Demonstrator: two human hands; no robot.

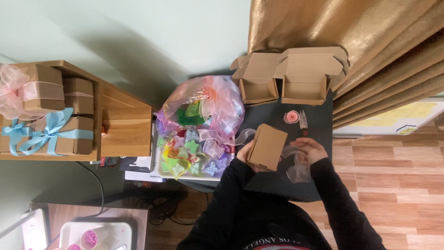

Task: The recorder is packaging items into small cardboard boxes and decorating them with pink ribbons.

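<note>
My left hand [246, 154] grips a closed brown cardboard box [267, 146] from its left side, holding it above the black table [319, 125]. My right hand [311, 149] is just right of the box and pinches a sheer, pale ribbon [298, 170] that loops down below the hand and also trails left behind the box. Both arms wear black sleeves.
Two open cardboard boxes [287, 76] stand at the table's far edge, a pink ribbon spool [291, 116] in front of them. A clear bag of pink ribbon [203, 104] and a tray of coloured shapes [192, 155] lie left. Wrapped boxes with bows [46, 115] fill a wooden shelf.
</note>
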